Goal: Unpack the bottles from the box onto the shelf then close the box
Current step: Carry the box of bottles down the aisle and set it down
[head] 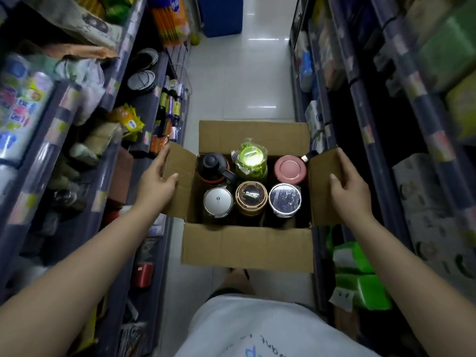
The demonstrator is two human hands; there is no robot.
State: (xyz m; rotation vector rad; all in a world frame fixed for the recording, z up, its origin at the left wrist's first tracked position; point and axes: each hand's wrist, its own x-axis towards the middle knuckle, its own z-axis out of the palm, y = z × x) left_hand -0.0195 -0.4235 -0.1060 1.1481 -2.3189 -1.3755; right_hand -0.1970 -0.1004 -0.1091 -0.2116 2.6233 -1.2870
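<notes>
Nearest, a white shirt (257, 328) fills the bottom of the view, with a knee (238, 278) just beyond it touching the near flap (247, 248) of the box (253, 140). The box stands open on the tiled floor (239, 81) in the aisle between two shelf racks.

Both bare forearms reach forward to the box's side flaps. The left hand (157, 182) grips the left flap (179, 182): its fingers curl over the flap's outer edge and the thumb (171, 178) presses on the inner face. The right hand (350, 184) grips the right flap (323, 186) the same way, thumb (334, 182) on the inner face, fingers behind. Both flaps stand tilted up and outward.

Six bottles stand upright inside the box, in two rows of three, close together. Near row, left to right: a white lid (218, 202), a brown lid (251, 195) and a plastic-wrapped silver lid (284, 199). Far row: a black bottle (213, 164) with a handle, a green bottle (251, 157) in clear wrap, and a pink lid (289, 170).

The far flap (253, 136) lies open away from the person.

The left shelf (85, 140) carries packets, bags and small dark bottles; the right shelf (365, 124) holds wrapped packs, green ones near. Far down the aisle stands a blue bin (222, 15).
</notes>
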